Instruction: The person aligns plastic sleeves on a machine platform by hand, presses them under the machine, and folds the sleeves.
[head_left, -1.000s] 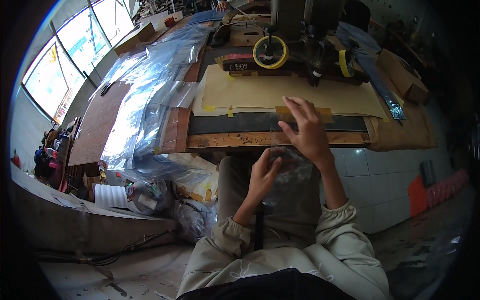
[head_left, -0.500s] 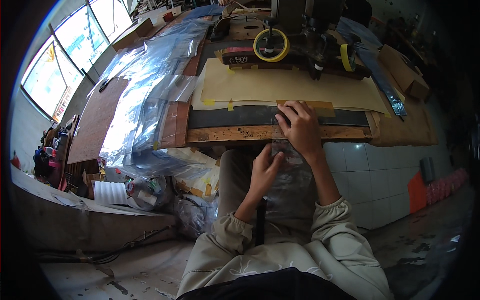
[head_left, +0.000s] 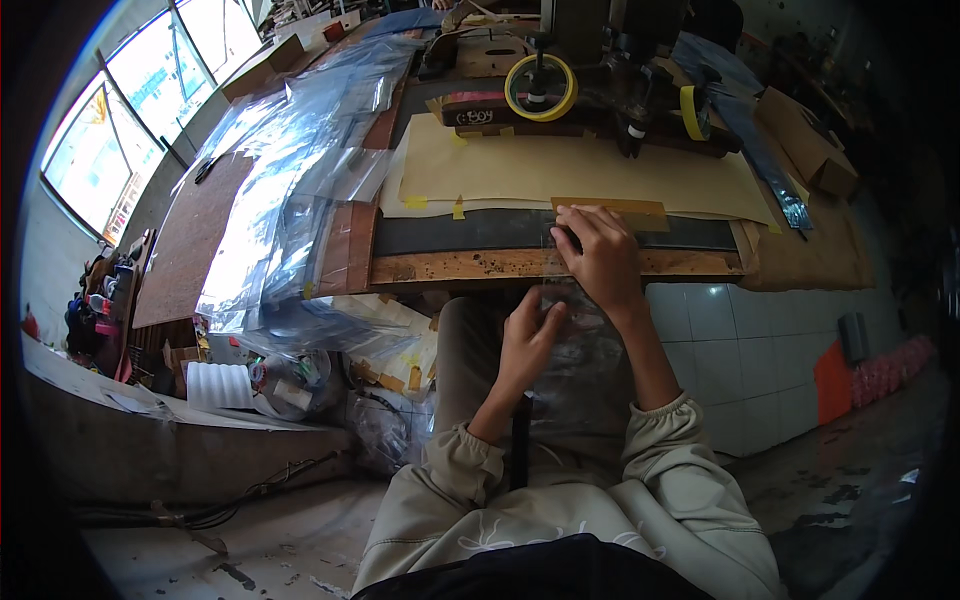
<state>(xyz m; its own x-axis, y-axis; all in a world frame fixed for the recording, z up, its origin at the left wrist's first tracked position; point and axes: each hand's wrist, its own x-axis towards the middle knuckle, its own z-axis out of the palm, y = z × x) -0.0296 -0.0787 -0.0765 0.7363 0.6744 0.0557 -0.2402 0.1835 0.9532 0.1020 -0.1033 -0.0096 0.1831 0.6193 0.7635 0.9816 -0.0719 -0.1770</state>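
Note:
A thin clear plastic sheet (head_left: 588, 345) hangs from the front edge of the workbench down over my lap. My right hand (head_left: 603, 255) is at the bench edge, thumb and fingers pinched together on the upper part of this sheet. Just below and to the left, my left hand (head_left: 528, 338) grips the sheet's left side, its fingertips slightly blurred. Beyond my right fingertips, a strip of brown tape (head_left: 645, 214) lies along the near edge of tan paper (head_left: 560, 172). The paper covers a dark pad (head_left: 455, 232) behind the wooden front rail (head_left: 450, 266).
Over the paper stands a machine with a dark bar (head_left: 590, 137), a yellow tape roll (head_left: 542, 90) on its left and another yellow roll (head_left: 694, 112) on its right. Clear plastic sheets (head_left: 290, 200) are heaped at left. A cardboard box (head_left: 808, 145) sits at right.
My left fingertips have shifted slightly beside the plastic sheet. My right hand keeps its pinch in nearly the same place.

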